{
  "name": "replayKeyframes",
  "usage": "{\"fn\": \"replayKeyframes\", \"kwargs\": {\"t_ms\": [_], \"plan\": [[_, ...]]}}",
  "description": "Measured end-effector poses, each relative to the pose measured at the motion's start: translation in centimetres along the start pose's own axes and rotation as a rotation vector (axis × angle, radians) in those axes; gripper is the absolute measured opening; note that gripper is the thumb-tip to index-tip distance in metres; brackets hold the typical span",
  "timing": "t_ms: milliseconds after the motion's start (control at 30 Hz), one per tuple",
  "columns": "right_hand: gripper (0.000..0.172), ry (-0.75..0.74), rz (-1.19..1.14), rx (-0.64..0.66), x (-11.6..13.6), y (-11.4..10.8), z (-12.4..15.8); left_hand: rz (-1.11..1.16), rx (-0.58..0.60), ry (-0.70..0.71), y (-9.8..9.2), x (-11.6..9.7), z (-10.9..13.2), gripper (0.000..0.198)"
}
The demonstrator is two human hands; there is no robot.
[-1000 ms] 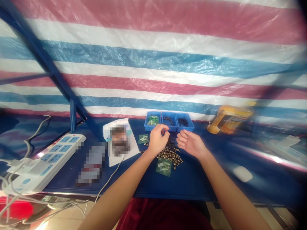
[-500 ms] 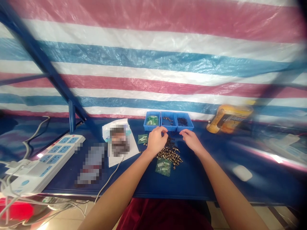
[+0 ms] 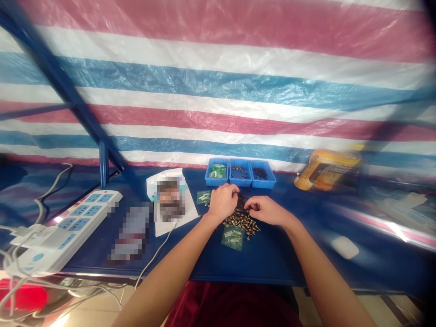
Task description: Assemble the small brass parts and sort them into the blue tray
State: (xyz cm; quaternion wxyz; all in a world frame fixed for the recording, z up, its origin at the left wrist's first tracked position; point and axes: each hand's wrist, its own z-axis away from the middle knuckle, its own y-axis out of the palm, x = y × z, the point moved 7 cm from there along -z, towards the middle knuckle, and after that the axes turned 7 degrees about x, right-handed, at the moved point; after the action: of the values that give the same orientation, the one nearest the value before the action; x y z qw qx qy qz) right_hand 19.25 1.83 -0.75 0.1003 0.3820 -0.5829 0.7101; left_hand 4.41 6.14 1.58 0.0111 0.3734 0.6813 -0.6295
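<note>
A heap of brass-coloured and black screws (image 3: 243,220) lies on the blue table. My left hand (image 3: 224,200) is over the heap's left edge, fingers curled in; what they hold, if anything, is hidden. From the right, my right hand (image 3: 267,209) reaches to the heap's upper part, thumb and forefinger bent close together at the dark screws. Behind the hands are three blue bins: the left bin (image 3: 216,182) holds green packets, the middle bin (image 3: 240,182) some small screws, the right bin (image 3: 264,183) black screws. A green packet (image 3: 233,237) lies at the heap's front, another packet (image 3: 203,197) to its left.
To the left are a white paper bag (image 3: 190,213), a blurred-out item (image 3: 131,234) and a white power strip (image 3: 64,240) with cables. An orange bottle (image 3: 325,170) lies at the back right, with a small white case (image 3: 345,247) nearer. Striped sheeting hangs behind.
My right hand has moved left and down from near the right bin to the heap of screws. My left hand has stayed almost in place.
</note>
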Motion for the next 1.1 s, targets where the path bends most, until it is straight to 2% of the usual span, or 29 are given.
{"fn": "replayKeyframes", "kwargs": {"t_ms": [433, 700, 933, 1100], "plan": [[0.008, -0.008, 0.155, -0.004, 0.3, 0.1, -0.4, 0.019, -0.027, 0.005, -0.1, -0.2, -0.1, 0.016], [0.013, -0.021, 0.146, -0.016, 0.7, 0.1, -0.4, 0.044, -0.029, 0.019, -0.1, -0.3, 0.0, 0.013], [0.016, -0.001, 0.206, -0.104, 1.7, 0.2, -0.3, 0.053, -0.025, 0.018, -0.1, -0.2, -0.2, 0.011], [0.017, -0.03, 0.148, -0.117, 1.5, 0.2, -0.6, 0.065, -0.019, 0.034, 0.0, -0.1, -0.3, 0.012]]}}
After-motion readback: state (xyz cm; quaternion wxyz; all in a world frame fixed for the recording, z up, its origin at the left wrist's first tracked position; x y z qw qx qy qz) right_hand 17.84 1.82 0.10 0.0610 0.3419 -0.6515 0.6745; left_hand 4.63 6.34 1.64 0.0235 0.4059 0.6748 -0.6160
